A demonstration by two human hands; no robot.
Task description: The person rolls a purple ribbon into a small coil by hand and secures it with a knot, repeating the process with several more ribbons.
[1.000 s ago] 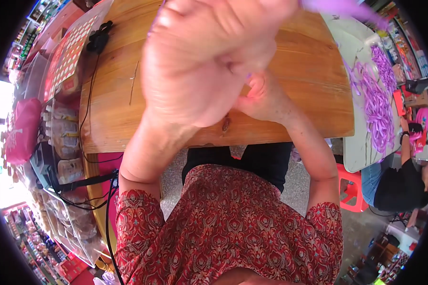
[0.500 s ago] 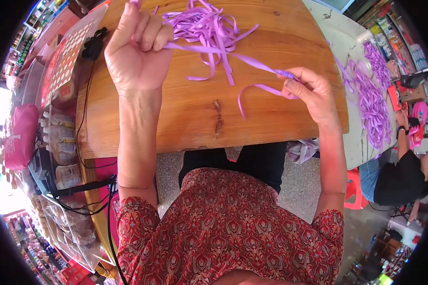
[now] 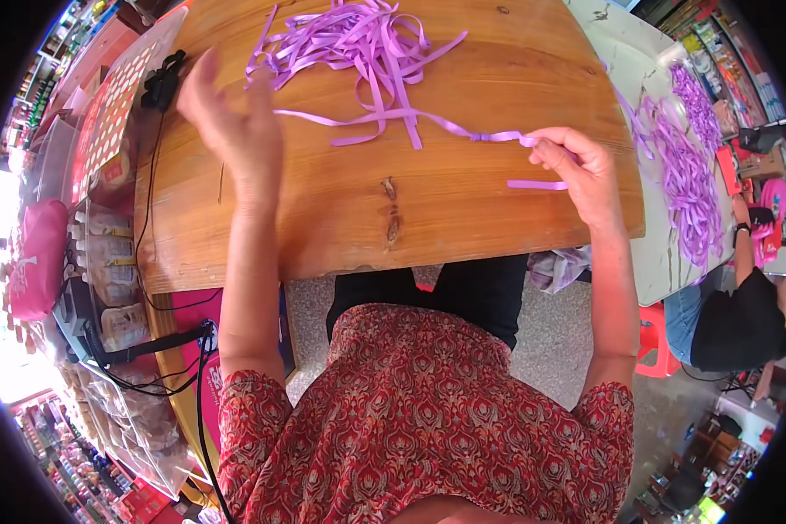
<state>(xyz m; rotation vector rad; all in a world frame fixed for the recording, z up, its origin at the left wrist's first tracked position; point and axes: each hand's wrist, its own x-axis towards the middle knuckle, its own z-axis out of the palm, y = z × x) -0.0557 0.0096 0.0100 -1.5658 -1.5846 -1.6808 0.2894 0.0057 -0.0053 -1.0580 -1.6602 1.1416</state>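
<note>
Over the right half of the table, my right hand (image 3: 581, 166) pinches a purple ribbon (image 3: 445, 124) between thumb and fingers. From the pinch, one length runs left across the wood, with a small knot in it, and a short tail hangs by the palm. My left hand (image 3: 236, 131) is raised at the left, blurred by motion, thumb and fingers apart. The ribbon's left end reaches close beside it; no grip on it shows. Beyond the hands lies a loose pile of purple ribbons (image 3: 349, 44) on the wooden table (image 3: 306, 210).
On a white side table (image 3: 664, 271) at the right lie more bundled purple ribbons (image 3: 690, 192). Another person in a black top (image 3: 742, 323) sits beyond it. At the left are a black cable (image 3: 153, 192), bagged goods (image 3: 113, 253) and a pink pouch (image 3: 39, 253).
My left hand has opened, letting go of the ribbon, and moved slightly left and nearer. The ribbon, taut before, now sags onto the table. My right hand keeps its pinch.
</note>
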